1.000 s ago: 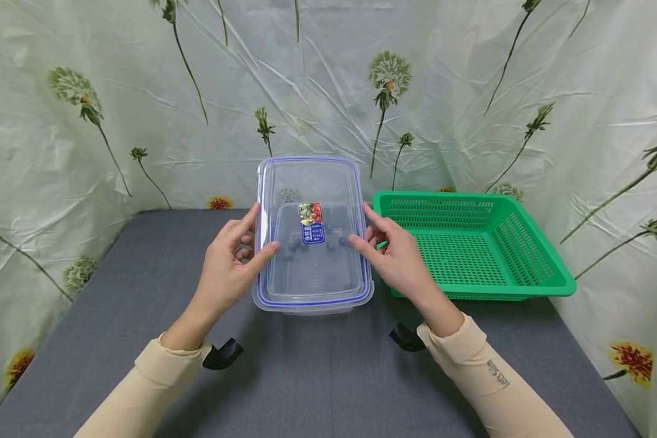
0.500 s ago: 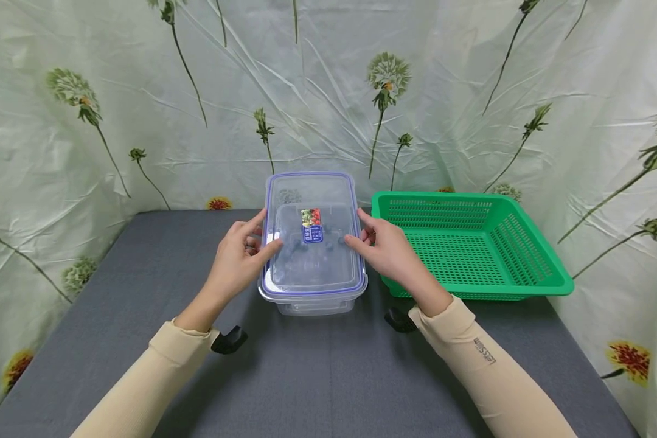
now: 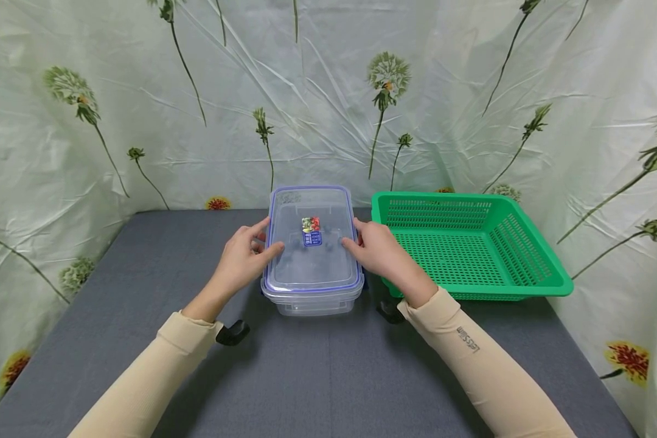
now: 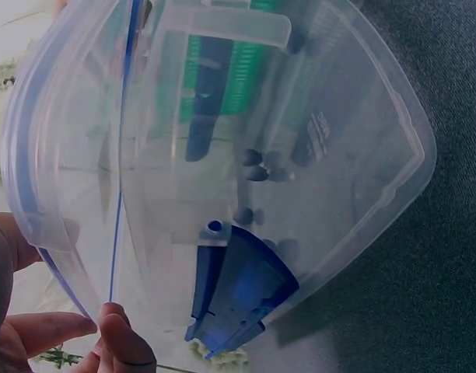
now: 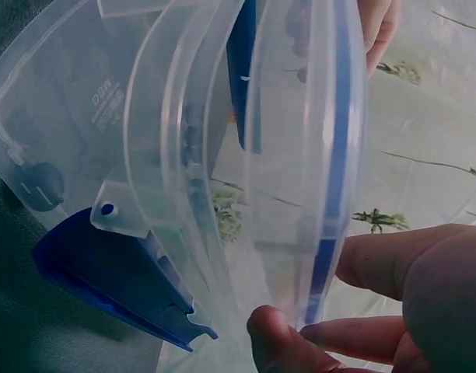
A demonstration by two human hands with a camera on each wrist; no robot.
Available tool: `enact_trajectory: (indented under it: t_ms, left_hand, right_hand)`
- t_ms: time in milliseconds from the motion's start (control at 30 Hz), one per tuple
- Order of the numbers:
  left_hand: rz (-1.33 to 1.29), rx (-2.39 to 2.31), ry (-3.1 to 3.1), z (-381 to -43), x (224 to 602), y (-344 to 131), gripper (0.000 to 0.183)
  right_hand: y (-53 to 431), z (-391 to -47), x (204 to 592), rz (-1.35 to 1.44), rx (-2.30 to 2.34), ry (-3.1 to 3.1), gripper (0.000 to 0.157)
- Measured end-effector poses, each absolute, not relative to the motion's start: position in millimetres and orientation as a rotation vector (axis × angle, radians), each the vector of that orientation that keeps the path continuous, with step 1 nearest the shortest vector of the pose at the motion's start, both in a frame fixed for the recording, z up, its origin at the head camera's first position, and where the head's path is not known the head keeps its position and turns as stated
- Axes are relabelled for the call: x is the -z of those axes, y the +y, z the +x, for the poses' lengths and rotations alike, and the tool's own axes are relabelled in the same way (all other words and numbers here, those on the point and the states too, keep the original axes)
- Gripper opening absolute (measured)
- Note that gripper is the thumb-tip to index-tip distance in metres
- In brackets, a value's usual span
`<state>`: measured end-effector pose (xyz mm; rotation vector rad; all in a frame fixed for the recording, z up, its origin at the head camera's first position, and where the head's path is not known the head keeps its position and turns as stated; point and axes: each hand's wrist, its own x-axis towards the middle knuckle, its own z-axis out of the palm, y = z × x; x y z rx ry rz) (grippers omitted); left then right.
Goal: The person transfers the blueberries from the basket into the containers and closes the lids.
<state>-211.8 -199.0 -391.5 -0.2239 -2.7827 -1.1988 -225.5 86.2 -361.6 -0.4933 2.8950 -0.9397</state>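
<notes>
A clear plastic lid with a blue seal and a fruit-picture sticker lies over a clear food storage box in the middle of the table. My left hand grips its left edge, thumb on top. On the opposite edge, my right hand holds it the same way. Both wrist views show the lid near the box's rim; whether it touches all round I cannot tell. Blue latches hang unfastened from the box, one latch in the left wrist view. Several small dark round things show through the box wall.
A green plastic basket with perforated walls stands close on the right, beside my right hand. Grey cloth covers the table. Behind it hangs a pale curtain printed with dandelions.
Both hands have lowered the lid from a raised, tilted position down onto or close over the box. The basket has stayed in place.
</notes>
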Motion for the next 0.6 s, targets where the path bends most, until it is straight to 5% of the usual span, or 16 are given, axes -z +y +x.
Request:
enact_trajectory:
  t_ms: [600]
  left_hand:
    - [-0.189, 1.173, -2.890, -220.1, 400.3, -199.1, 0.073]
  right_hand:
    - [76.6, -231.8, 364.9, -0.445, 0.670, 2.950, 0.063]
